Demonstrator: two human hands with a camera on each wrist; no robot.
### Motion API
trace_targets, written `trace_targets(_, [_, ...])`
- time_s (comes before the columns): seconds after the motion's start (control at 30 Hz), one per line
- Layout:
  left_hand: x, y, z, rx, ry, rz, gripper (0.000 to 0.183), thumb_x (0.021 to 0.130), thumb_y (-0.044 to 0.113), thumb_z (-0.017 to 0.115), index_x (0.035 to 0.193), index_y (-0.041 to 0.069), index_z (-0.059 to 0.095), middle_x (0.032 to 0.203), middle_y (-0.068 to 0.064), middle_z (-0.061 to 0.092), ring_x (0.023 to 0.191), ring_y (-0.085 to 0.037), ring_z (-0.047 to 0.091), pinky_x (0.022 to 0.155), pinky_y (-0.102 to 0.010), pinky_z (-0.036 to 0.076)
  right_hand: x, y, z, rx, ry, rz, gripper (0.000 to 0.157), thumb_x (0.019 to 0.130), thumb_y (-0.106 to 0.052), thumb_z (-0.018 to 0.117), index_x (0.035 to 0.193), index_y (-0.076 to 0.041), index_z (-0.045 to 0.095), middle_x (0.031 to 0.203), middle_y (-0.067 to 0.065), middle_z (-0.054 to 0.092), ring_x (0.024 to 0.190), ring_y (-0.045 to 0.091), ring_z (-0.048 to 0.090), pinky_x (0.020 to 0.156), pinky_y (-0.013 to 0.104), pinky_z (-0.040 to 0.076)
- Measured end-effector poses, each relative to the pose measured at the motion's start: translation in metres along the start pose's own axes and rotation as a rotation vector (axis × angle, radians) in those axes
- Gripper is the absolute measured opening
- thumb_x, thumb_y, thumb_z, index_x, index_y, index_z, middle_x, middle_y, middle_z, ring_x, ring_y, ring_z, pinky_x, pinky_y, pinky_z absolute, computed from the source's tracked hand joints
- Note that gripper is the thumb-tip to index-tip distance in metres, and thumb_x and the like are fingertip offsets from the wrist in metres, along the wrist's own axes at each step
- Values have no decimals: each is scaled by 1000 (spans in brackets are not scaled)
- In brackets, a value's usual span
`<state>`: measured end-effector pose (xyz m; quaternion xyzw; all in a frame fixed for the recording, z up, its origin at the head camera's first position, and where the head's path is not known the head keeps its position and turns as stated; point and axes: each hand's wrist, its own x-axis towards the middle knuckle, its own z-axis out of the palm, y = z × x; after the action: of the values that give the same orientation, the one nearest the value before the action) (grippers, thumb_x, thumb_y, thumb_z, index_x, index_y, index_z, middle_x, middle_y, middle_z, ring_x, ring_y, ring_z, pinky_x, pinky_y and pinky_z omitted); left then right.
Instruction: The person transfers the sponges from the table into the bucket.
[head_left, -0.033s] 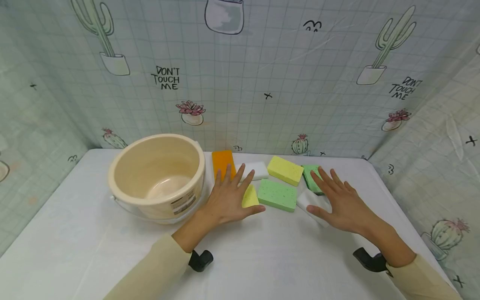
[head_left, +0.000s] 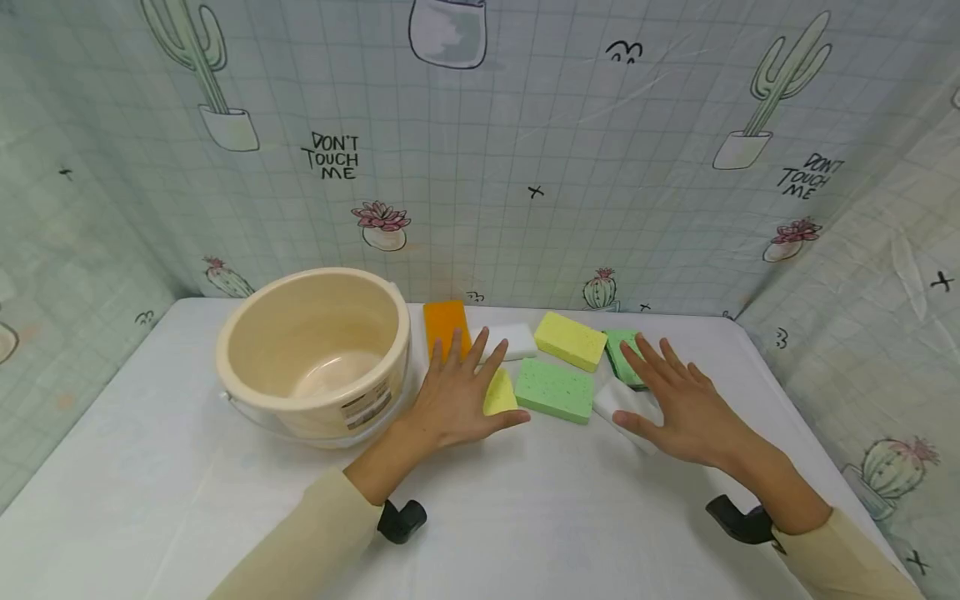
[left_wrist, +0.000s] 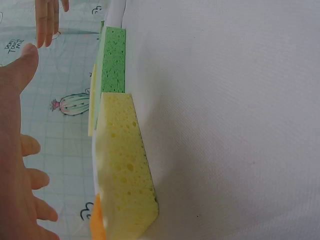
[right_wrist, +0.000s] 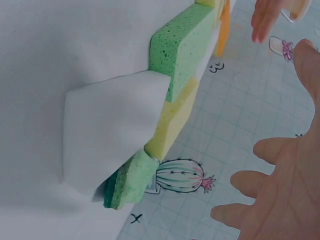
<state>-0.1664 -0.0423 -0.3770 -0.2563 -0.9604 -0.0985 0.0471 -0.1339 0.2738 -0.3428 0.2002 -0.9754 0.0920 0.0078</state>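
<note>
We log left hand, right hand splayed, empty. Left wrist view bares the yellow sponge half-hidden from head view; white tabletop, cactus-print backdrop.

Green porous sponge lies flat, broad face up. Relative to it: partly hidden yellow porous sponge, just left; smooth white piece, right; two-tone green sponge, behind-right; yellow block, behind; orange piece, farther behind-left.
</note>
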Motion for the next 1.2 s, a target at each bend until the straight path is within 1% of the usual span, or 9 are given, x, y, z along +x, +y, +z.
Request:
trace_targets(0.3, [-3, 1, 0, -42, -27, -10, 97, 80, 82, 33, 154, 22, 16, 159, -10, 8, 140, -45, 5, 110, -61, 6, -2, -2, 0, -5, 10, -12, 88, 89, -58, 55, 155, -19, 12, 159, 13, 9, 142, 41, 5, 101, 71, 14])
trace_targets(0.43, [-7, 2, -1, -48, -12, 2, 96, 80, 82, 33, 154, 23, 17, 159, -10, 8, 141, -45, 5, 109, -62, 6, 0, -4, 1, -5, 30, -15, 89, 88, -57, 56, 155, -19, 12, 159, 13, 10, 142, 42, 7, 101, 71, 15])
trace_targets(0.6, [-13, 6, 4, -57, 18, 31, 97, 80, 82, 34, 154, 23, 17, 159, -10, 11, 140, -46, 7, 108, -63, 7, 3, -6, 4, -2, 37, -11, 90, 87, -58, 57, 155, -20, 13, 159, 13, 10, 142, 42, 8, 101, 71, 16])
trace_targets(0.73, [-22, 10, 3, -72, 55, 66, 97, 79, 83, 33, 155, 24, 14, 160, -6, 7, 141, -43, 2, 110, -61, 7, 6, -10, 7, 13, 52, -20, 90, 87, -58, 58, 155, -19, 15, 159, 12, 10, 143, 40, 6, 101, 70, 17])
trace_targets(0.83, [-33, 15, -6, -81, 95, 101, 98, 79, 84, 31, 155, 25, 11, 160, -3, 2, 143, -39, -1, 111, -58, 6, 8, -16, 8, 42, 73, -40, 90, 86, -57, 59, 155, -20, 15, 159, 10, 11, 143, 38, 5, 101, 70, 18])
trace_targets(0.97, [-51, 22, -25, -107, 175, 179, 98, 80, 82, 34, 155, 23, 9, 160, -1, -3, 144, -34, -3, 112, -55, 9, 12, -23, 11, 102, 121, -80, 89, 86, -52, 64, 155, -21, 17, 158, 8, 16, 143, 37, 9, 97, 71, 22])
trace_targets(1.1, [-70, 25, -48, -151, 250, 264, 100, 81, 78, 42, 155, 20, 9, 160, -2, -2, 144, -31, -2, 113, -53, 11, 15, -30, 15, 162, 136, -98, 87, 85, -50, 65, 154, -24, 18, 157, 6, 21, 142, 35, 15, 96, 71, 24])
trace_targets(1.2, [-83, 25, -65, -178, 288, 298, 103, 79, 75, 50, 155, 18, 11, 160, -3, 1, 145, -30, 2, 113, -51, 11, 18, -37, 19, 206, 127, -107, 86, 85, -51, 65, 154, -26, 19, 156, 5, 23, 142, 35, 17, 97, 70, 25])
